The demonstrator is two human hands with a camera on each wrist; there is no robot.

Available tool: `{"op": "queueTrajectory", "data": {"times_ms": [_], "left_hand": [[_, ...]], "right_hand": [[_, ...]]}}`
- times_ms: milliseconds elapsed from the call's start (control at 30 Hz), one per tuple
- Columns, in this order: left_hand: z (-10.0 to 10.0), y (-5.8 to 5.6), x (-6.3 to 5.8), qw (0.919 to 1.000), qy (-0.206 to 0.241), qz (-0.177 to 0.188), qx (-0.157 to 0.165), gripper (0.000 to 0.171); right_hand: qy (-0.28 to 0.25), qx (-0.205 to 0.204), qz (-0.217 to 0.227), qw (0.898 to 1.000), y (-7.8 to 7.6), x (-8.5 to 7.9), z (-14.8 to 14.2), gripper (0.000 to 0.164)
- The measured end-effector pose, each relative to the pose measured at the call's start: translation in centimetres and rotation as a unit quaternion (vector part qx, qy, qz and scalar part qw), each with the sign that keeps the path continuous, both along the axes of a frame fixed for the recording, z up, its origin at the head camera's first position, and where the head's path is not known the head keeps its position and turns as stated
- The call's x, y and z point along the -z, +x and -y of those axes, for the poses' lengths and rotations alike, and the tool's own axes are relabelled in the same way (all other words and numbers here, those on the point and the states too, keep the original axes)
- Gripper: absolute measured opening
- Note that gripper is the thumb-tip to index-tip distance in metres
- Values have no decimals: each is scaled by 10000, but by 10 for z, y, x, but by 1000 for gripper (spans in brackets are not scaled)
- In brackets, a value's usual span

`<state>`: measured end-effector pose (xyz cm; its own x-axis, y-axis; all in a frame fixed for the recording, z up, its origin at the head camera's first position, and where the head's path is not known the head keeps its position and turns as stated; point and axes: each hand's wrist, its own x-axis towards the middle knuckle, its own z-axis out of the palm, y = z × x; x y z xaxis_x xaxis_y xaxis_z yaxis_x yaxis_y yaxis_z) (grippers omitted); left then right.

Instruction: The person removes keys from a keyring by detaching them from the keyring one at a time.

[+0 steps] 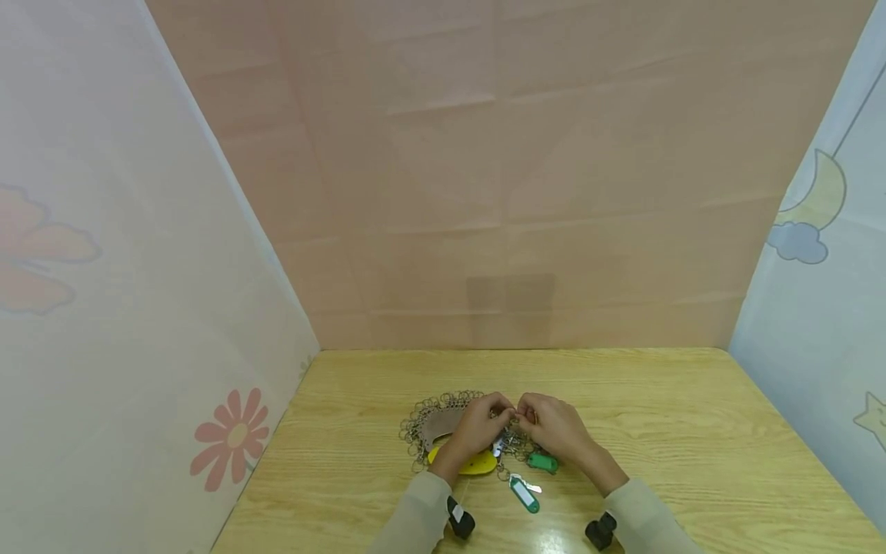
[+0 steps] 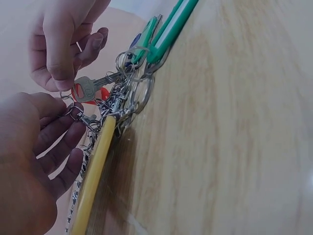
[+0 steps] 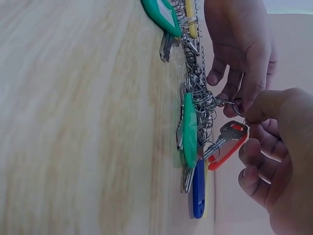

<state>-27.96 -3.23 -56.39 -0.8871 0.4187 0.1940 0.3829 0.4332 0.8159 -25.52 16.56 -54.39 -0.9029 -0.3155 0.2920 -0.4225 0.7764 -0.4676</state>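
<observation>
Two hands pinch metal ring; green tag, white label.

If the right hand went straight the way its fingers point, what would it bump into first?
Probably the left hand: it's just ahead of the right hand in the head view, though I can't tell whether they touch.

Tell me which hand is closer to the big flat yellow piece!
Left. The left hand is close to the big flat yellow piece, partly hiding it in the head view; the right hand is farther off, to its right.
</observation>
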Motion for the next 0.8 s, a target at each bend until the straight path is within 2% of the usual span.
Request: {"op": "queueTrajectory", "data": {"times_ms": [333, 633, 800], "left_hand": [[1, 1, -3, 9999, -23, 137, -58, 16], [1, -1, -1, 9999, 0, 165, -44, 15], [1, 0, -1, 9999, -9, 164, -27, 15]], "right_hand": [[-36, -41, 39, 10000, 2, -2, 0, 21], [93, 42, 44, 9999, 1, 1, -2, 11], [129, 72, 148, 9998, 1, 2, 0, 11]]}}
